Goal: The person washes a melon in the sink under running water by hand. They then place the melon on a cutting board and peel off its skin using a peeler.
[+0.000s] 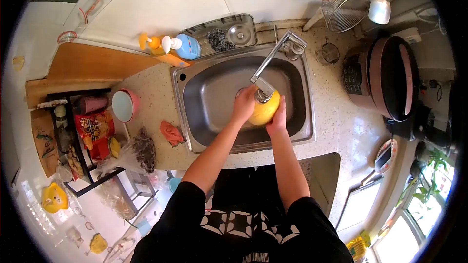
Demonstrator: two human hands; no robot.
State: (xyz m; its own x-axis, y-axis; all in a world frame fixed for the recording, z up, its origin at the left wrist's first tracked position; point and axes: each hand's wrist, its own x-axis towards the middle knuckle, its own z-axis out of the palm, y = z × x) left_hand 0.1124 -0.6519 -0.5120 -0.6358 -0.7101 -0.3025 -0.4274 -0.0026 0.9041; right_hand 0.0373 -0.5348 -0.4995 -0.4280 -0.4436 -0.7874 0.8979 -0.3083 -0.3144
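Beneath the faucet (272,61), a smooth, rounded yellow thing (265,112) is held over the sink (219,102). It could be a melon or a bowl; I cannot tell which. My left hand (244,104) grips its left side, fingers partly hidden by the faucet head. From the right, my right hand (277,119) presses against it, with the fingers curved along its side. The faucet head covers part of its top, and I cannot make out whether water is running.
Behind the sink stand a blue pump bottle (187,46) and a rack (248,31) with a scrubber (219,40). A pink bowl (124,105) and an orange-pink cloth (172,133) lie left. Right are a glass (328,53) and a rice cooker (380,78).
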